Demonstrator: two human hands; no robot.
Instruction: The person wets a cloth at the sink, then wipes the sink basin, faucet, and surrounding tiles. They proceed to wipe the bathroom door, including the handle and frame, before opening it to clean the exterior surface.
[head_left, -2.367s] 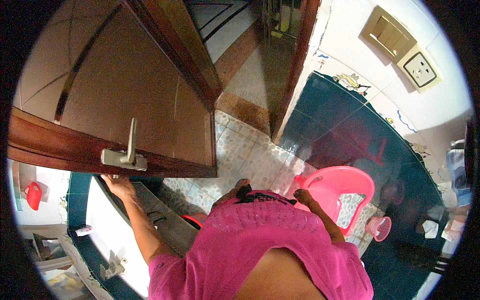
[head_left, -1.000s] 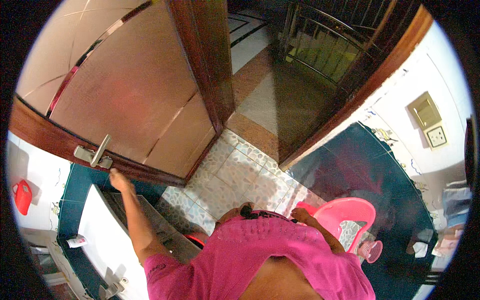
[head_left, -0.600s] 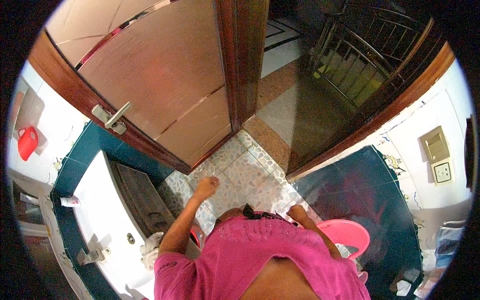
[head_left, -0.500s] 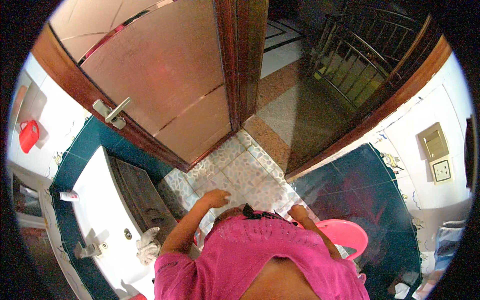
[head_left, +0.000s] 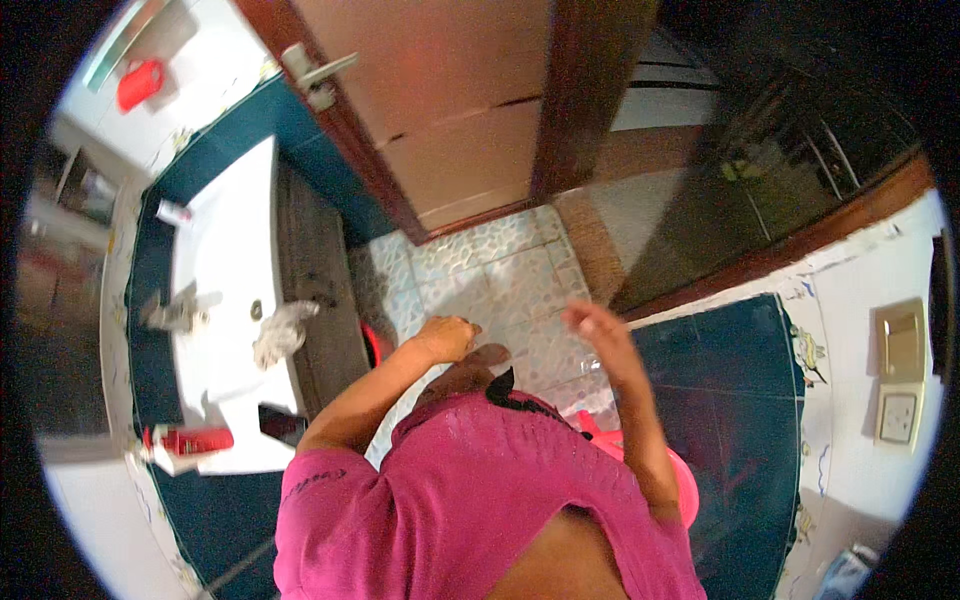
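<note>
Over the tiled floor, my left hand hangs in front of my body with its fingers curled in. Its palm is hidden, so whether it holds anything does not show. My right hand is raised near the doorway side, fingers stretched out and a little blurred, with nothing seen in it. Below my right forearm, partly covered by it and my pink shirt, is a pink plastic object. A grey cloth lies over the front edge of the white sink counter, to the left of my left hand.
A dark cabinet stands under the counter. On the counter are a tap, a dark flat object and a red box. A red mug hangs on the wall. The wooden-framed door stands ajar ahead.
My view has turned, so the door and sink sit farther right and higher. My right hand has lifted forward and its fingers have spread. The counter's near end has come into view.
</note>
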